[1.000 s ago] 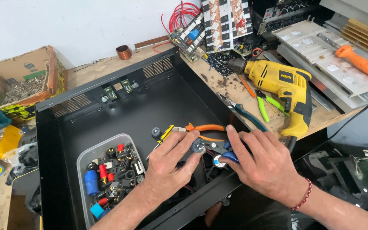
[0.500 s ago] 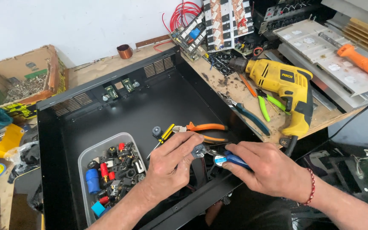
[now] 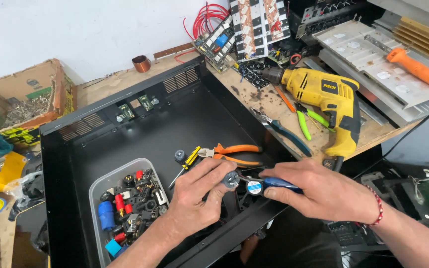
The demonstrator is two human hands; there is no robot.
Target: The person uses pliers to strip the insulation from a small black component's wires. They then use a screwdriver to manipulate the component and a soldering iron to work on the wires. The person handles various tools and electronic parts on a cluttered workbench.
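**Small knob pinched over an open chassis, tool tip close to fingers**

Head view: the left hand [image 3: 194, 198] pinches a small round metal part [image 3: 231, 179] between thumb and fingertips, above the near wall of the black chassis [image 3: 125, 149] on the desk. The right hand [image 3: 323, 191] is closed around a blue-handled tool [image 3: 279, 183], its tip at the part. A slip could jab the left fingers, or drop the part into the chassis, toward the clear parts tub [image 3: 98, 186] or under the orange pliers [image 3: 232, 151]. The yellow drill [image 3: 328, 97] lies at the desk's right edge; an elbow could knock it.
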